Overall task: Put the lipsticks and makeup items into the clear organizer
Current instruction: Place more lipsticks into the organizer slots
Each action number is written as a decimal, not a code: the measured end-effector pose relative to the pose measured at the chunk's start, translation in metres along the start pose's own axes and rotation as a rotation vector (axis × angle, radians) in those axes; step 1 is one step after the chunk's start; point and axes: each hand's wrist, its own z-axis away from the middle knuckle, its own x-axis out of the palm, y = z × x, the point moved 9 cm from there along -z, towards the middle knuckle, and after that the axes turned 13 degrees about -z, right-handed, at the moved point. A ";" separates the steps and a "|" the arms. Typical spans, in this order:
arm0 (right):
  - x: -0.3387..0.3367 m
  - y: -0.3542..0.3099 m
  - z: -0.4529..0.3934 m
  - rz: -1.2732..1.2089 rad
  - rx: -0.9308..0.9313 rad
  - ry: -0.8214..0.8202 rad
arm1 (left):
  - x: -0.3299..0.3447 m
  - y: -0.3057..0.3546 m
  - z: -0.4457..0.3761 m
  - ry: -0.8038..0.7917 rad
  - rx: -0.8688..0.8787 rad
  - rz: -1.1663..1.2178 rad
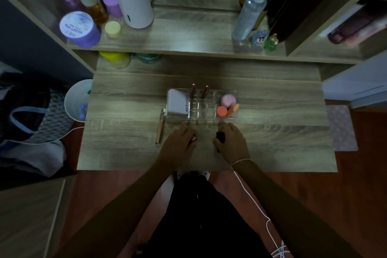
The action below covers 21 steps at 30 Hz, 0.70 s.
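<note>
Wood-grain desk (272, 142) fills the middle of the view, with a shelf (188, 37) above it crowded by a tall white cylinder (134, 0), a clear spray bottle (249, 12) and a purple jar (80, 29). We see a white bin (73, 100) off the desk's left edge.

At the desk's center stands the clear organizer (209, 111). Its left section holds a white tube (178, 101); 2 brown lipsticks (199, 91) stand upright in slots near the middle; the right section holds a pink round item (228, 99) and an orange sponge (222, 111).

Just in front of the organizer, both hands rest over the desk. We see the left hand (180, 142) curled around a small reddish lipstick (193, 138), only its tip showing. The right hand (232, 140) grips a black lipstick tube (219, 138), fingers wrapped around it.

A slim rose-gold stick (160, 128) lies flat on the desk, just beside the organizer's left wall and left of the left hand, untouched.
</note>
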 end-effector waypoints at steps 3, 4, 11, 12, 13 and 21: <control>0.000 -0.011 0.001 -0.034 -0.034 -0.023 | -0.010 0.000 -0.001 0.038 -0.012 0.041; -0.003 -0.016 0.001 -0.058 -0.048 -0.016 | -0.015 0.001 -0.002 0.055 -0.011 0.049; -0.034 -0.056 -0.002 -0.191 -0.107 0.110 | -0.072 0.012 -0.014 0.262 -0.023 0.171; -0.041 -0.060 -0.004 -0.207 -0.113 0.132 | -0.082 0.012 -0.016 0.309 -0.028 0.202; -0.047 -0.065 -0.006 -0.210 -0.128 0.154 | -0.090 0.012 -0.019 0.341 -0.038 0.234; -0.083 -0.085 -0.035 -0.285 -0.198 0.242 | -0.116 -0.003 -0.045 0.443 -0.154 0.421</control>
